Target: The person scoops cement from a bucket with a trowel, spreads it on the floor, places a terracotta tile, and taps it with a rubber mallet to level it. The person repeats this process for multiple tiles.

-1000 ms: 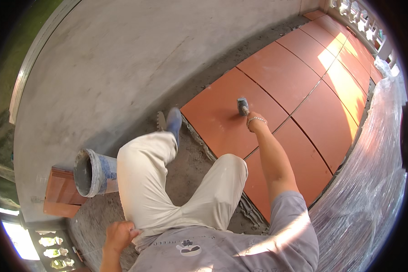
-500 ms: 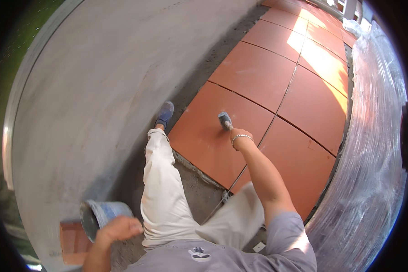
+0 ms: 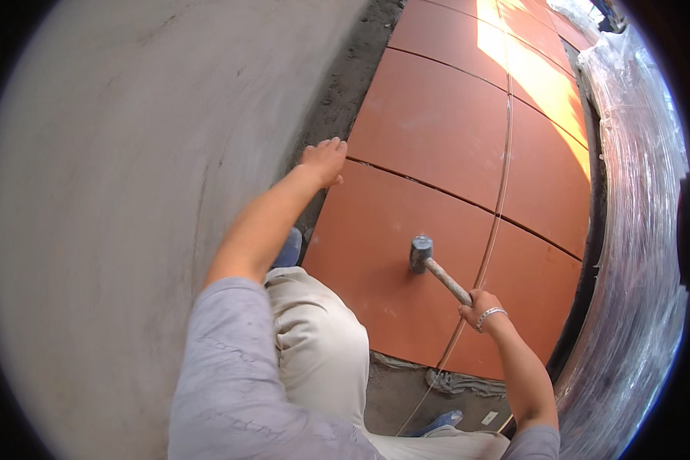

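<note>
My right hand (image 3: 479, 307), with a bracelet at the wrist, is closed around the pale handle of a mallet (image 3: 449, 280). Its dark grey head is over the near left terracotta tile (image 3: 360, 253), close to or on the surface; which of the two I cannot tell. My left hand (image 3: 326, 161) reaches far forward, its fingers stretched out at the tile's far left corner, by the joint with the tile beyond (image 3: 429, 115). Whether it presses on the edge is not clear. A thin string (image 3: 481, 272) runs along the lengthwise joint.
A grey plastered wall (image 3: 123, 192) rises on the left, with a dark mortar strip (image 3: 343, 92) at its foot. Clear plastic-wrapped material (image 3: 629, 215) lines the right side. Lumps of mortar (image 3: 468, 382) show under the near tile edge. A small white piece (image 3: 489, 418) lies on the ground.
My left hand has swung from beside the bucket up to the tile's far left corner. The right hand has shifted right and nearer with the mallet. My body is lower; the bucket is out of view.
</note>
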`<state>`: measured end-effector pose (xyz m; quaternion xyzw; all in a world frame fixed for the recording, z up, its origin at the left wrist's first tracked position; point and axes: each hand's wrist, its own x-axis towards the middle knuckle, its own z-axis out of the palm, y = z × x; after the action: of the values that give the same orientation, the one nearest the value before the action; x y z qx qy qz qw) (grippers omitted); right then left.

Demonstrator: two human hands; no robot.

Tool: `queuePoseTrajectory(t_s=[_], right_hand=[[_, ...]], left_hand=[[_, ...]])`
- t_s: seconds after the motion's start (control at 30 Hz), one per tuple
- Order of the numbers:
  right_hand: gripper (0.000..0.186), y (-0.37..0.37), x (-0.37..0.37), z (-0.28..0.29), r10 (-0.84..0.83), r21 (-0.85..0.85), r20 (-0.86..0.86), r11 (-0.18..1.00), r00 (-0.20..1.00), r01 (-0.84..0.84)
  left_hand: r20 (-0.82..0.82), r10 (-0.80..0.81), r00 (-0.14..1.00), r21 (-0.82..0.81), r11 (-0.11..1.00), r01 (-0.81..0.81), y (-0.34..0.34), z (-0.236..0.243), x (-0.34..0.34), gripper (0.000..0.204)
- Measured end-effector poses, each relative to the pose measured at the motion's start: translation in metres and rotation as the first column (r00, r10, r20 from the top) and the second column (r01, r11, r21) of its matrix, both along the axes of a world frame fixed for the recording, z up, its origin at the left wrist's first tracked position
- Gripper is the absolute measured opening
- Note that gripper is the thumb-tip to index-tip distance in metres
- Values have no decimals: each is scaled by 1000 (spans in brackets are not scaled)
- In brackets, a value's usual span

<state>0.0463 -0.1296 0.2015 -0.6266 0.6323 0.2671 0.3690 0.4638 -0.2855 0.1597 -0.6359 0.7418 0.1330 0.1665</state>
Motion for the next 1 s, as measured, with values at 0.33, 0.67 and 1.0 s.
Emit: queuePoseTrajectory(t_s=[0.33,0.67,1.0], right_hand=[[31,-125,126,-7,-295,-176,847,628,442,758],[36,-298,263,-51,65,-129,992,426,112,896],[48,-339,273,-180,-374,-533,534,547,758,645]], left_hand=[[-88,-58,994,96,993,67,-113,-120,-6,131],[-89,-208,974,149,964,219,-147,-130,7,123],[-158,-204,966,88,972,219,-150,-143,16,111]])
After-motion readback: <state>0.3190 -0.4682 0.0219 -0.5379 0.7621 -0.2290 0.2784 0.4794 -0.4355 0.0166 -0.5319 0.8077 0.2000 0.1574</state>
